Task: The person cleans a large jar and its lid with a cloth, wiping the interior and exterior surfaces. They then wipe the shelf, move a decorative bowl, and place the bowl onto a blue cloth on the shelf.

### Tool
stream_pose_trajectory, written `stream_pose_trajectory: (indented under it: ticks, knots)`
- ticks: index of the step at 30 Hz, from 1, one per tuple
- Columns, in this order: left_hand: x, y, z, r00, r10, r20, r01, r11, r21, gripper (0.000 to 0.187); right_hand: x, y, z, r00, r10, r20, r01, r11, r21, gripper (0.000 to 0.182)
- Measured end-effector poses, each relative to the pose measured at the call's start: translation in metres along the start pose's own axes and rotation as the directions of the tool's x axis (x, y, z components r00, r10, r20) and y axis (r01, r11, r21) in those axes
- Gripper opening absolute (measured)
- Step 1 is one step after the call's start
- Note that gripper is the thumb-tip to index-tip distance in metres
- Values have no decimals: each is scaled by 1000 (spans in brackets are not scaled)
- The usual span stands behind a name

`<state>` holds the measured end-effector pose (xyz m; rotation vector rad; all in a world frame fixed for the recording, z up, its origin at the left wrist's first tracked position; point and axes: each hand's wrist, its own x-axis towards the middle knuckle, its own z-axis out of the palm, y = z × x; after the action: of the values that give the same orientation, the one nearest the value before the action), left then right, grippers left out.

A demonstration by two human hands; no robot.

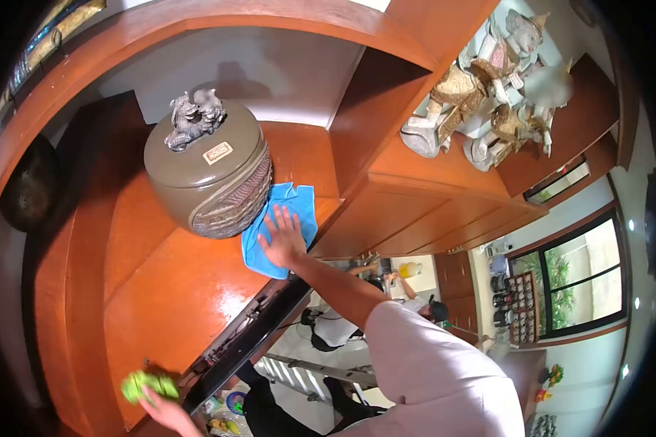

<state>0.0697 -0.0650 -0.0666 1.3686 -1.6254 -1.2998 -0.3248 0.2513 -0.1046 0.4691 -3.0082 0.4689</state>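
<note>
My right hand (283, 242) lies flat, fingers spread, on a blue cloth (299, 205) on the orange-brown wooden shelf (175, 291). Right beside the cloth stands a large brown lidded jar (197, 171), with a carved grey animal figure (195, 120) on its lid and a relief panel on its side. At the lower left, my left hand (169, 414) has its fingers closed on a bright green cloth (147, 386) at the shelf's surface. Part of that hand is cut off by the frame's bottom edge.
Painted figurines (481, 95) stand on the upper right ledge. A black bar (248, 346) runs along the shelf's front edge. Below are a ladder (306, 371) and other people, one in a dark cap (439, 312). A dark round vessel (30, 182) sits at the far left.
</note>
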Motion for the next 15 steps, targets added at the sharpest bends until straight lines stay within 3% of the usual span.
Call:
stream_pose_trajectory:
  ticks: [1,2,3,5,6,8,9,10,11,13,15]
  knots:
    - [-5,38,40,985,150,85,-165,964,209,45,13,11,5,998,35,-44,-34,999,35,62]
    - [11,28,70,942,263,209,-328,858,396,47,26,25,9,975,130,-178,-130,991,12,56]
    - [26,13,96,873,338,351,-484,690,539,50,41,44,20,966,154,-208,-156,988,5,55]
    - [19,26,132,715,324,620,-694,435,574,56,69,83,34,942,206,-266,-218,976,-15,53]
    - [16,9,140,665,423,615,-747,358,561,63,73,95,30,959,154,-237,-148,988,43,50]
    - [15,-1,148,670,456,586,-740,348,576,63,87,123,11,982,33,-188,-3,987,159,45]
    - [18,-1,147,675,469,570,-733,337,591,64,93,131,-1,993,-100,-67,83,972,-222,45]
    - [14,13,147,707,413,573,-706,374,601,64,99,131,-19,978,-184,95,205,810,-550,46]
    - [16,11,147,705,422,570,-709,385,591,64,103,130,-43,941,-202,273,339,528,-779,46]
    - [16,11,148,677,473,564,-734,374,567,64,104,103,-115,883,152,445,424,153,-893,49]
    - [19,9,145,666,478,572,-743,359,564,65,106,118,-191,961,28,274,272,44,-961,48]
